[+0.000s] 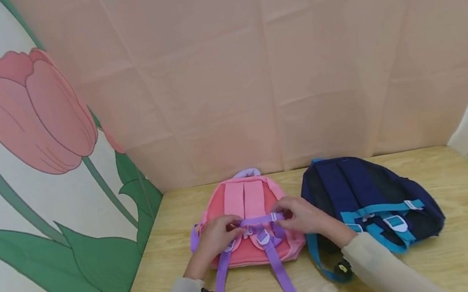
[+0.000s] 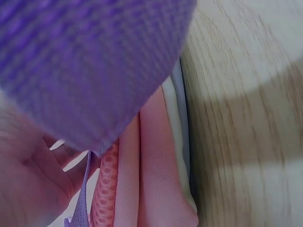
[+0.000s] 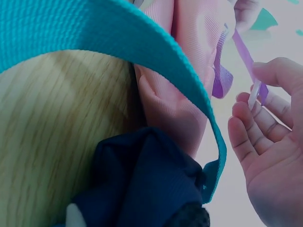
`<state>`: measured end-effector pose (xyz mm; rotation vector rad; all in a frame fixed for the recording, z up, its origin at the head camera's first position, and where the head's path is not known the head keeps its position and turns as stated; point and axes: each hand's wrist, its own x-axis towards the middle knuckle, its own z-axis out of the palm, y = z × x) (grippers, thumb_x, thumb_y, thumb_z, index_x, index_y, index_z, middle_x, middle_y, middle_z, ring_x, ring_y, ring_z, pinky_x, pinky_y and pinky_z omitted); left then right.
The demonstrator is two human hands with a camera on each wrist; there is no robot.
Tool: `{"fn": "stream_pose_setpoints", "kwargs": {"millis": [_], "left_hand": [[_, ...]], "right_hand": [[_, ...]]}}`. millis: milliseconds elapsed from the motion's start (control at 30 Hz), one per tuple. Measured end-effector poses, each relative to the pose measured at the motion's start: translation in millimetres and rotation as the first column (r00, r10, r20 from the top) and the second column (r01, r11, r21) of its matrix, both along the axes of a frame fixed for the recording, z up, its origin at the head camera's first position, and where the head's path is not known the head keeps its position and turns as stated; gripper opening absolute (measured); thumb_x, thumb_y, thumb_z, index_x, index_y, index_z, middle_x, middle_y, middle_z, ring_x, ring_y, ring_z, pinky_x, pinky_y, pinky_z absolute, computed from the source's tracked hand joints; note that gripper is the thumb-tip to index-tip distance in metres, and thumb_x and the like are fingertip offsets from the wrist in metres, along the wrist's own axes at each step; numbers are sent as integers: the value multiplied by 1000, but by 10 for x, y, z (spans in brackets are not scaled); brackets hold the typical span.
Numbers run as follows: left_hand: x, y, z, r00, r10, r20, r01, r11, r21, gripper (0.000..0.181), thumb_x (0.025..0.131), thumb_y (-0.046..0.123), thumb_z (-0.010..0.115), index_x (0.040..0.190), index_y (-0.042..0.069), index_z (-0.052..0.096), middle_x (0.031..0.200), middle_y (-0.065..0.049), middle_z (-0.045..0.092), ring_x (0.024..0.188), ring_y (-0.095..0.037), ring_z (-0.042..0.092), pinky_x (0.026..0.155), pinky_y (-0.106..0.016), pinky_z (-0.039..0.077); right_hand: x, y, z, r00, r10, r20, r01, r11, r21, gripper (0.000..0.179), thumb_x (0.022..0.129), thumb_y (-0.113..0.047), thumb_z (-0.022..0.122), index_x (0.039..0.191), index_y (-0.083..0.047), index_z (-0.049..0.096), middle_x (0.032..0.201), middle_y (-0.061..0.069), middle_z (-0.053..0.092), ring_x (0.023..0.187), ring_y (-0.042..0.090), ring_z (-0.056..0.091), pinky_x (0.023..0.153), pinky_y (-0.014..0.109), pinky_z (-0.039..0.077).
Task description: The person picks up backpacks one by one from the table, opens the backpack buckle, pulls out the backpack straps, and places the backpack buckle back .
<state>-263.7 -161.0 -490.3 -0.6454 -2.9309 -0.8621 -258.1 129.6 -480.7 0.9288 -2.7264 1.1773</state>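
Note:
A pink backpack (image 1: 214,211) lies with its straps facing up on the wooden table. Across its shoulder straps runs a purple chest strap (image 1: 255,221), stretched level between both hands. My left hand (image 1: 215,237) pinches its left end; in the left wrist view purple webbing (image 2: 94,61) covers part of that hand (image 2: 28,175). The strap's right end, near a small white buckle (image 1: 274,217), is pinched by my right hand (image 1: 303,214). The right wrist view shows the thumb over the white buckle (image 3: 254,94), with the other fingers loosely bent behind.
Close on the right lies a navy backpack (image 1: 361,179) with teal straps (image 1: 382,208); the right forearm passes over its left edge. Two purple strap tails (image 1: 284,278) hang toward the front. A pinkish cloth (image 1: 268,69) forms the back, and a tulip-print panel (image 1: 31,111) stands left.

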Motion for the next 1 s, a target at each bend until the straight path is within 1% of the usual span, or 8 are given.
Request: {"fn": "stream_pose_setpoints", "kwargs": {"millis": [100, 233, 400, 567, 800, 1000], "left_hand": [[6, 11, 6, 1000, -2, 6, 2, 1000, -3, 24, 92, 33, 75, 115, 24, 75, 98, 11, 70, 88, -5, 64, 77, -28, 53], [4, 29, 7, 1000, -8, -7, 8, 1000, -15, 24, 92, 32, 76, 115, 23, 76, 99, 11, 70, 88, -4, 63, 77, -28, 53], [3, 53, -9, 1000, -4, -12, 4, 999, -50, 25, 92, 34, 76, 116, 25, 75, 99, 12, 69, 88, -4, 61, 79, -28, 53], [26, 67, -22, 1000, 4, -3, -5, 997, -73, 28, 91, 32, 77, 117, 24, 74, 102, 11, 69, 93, -6, 62, 83, -32, 53], [50, 73, -41, 999, -16, -38, 12, 995, -102, 31, 91, 29, 77, 121, 23, 74, 106, 8, 70, 98, -10, 64, 87, -35, 54], [65, 90, -18, 1000, -3, -10, 2, 996, -93, 34, 92, 28, 75, 125, 23, 71, 111, 7, 69, 104, -11, 64, 91, -37, 54]], "right_hand": [[-10, 10, -21, 1000, -4, 25, 4, 1000, 3, 23, 88, -12, 75, 111, -12, 71, 93, -2, 65, 83, 15, 57, 73, 25, 53], [-24, 25, -46, 999, -5, 41, 5, 1000, 6, 23, 88, -12, 76, 110, -13, 71, 92, -4, 64, 83, 14, 56, 72, 24, 52], [-15, 38, -58, 999, -16, 29, 15, 1000, 26, 21, 88, -11, 75, 108, -12, 71, 89, -6, 64, 80, 13, 56, 70, 24, 52], [5, 44, -77, 1000, -16, 11, 15, 999, 49, 20, 87, -10, 75, 107, -10, 72, 90, -4, 65, 81, 15, 57, 72, 26, 52], [12, 48, -109, 1000, -15, -10, 15, 997, 71, 20, 87, -10, 77, 106, -10, 72, 90, -3, 65, 83, 16, 58, 75, 28, 53], [6, 67, -107, 1000, -22, -2, 22, 997, 77, 21, 87, -9, 77, 108, -8, 72, 92, -2, 66, 83, 13, 58, 77, 28, 53]]}}
